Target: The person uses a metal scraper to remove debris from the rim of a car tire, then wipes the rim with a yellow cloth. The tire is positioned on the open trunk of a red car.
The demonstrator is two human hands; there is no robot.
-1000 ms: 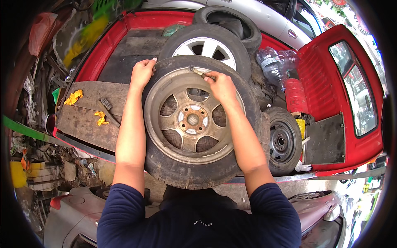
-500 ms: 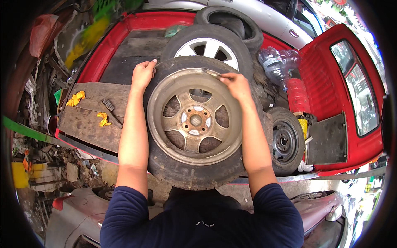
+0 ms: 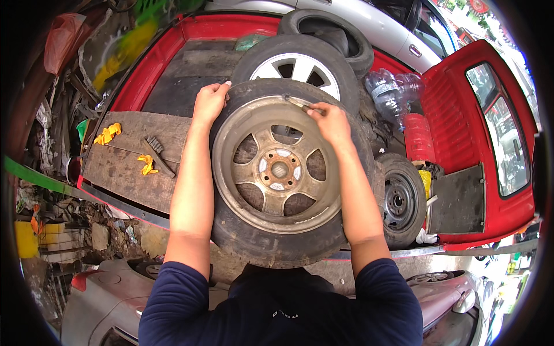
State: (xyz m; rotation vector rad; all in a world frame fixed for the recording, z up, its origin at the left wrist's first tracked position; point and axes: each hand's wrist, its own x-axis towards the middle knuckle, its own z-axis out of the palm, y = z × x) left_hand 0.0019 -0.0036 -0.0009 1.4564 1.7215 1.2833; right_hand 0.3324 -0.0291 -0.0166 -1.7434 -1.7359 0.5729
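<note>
A tire (image 3: pixel 277 245) on a dirty alloy wheel (image 3: pixel 270 196) lies in front of me, tilted toward me at the edge of a red pickup bed. My left hand (image 3: pixel 211 104) is closed at the tire's upper left edge, its thumb pointing right; its curled fingers are partly hidden. My right hand (image 3: pixel 331 122) pinches a slim brush (image 3: pixel 298 104) with a dark tip. That tip meets the top of the rim, where wheel and rubber join. On the wooden boards to the left lie a dark scrub brush (image 3: pixel 158 155) and two crumpled yellow cloths (image 3: pixel 108 133).
Behind the tire are another tire with a silver wheel (image 3: pixel 299 68) and a bare tire (image 3: pixel 365 53). A smaller wheel (image 3: pixel 400 199) stands at right, near clear plastic bottles (image 3: pixel 383 92) and the red tailgate-like panel (image 3: pixel 450 109). Parked cars stand behind and below.
The view has shifted slightly, moving the scene a little to the right. My left hand sits slightly closer in on the tire. The brush tip stays near the same rim spot.
</note>
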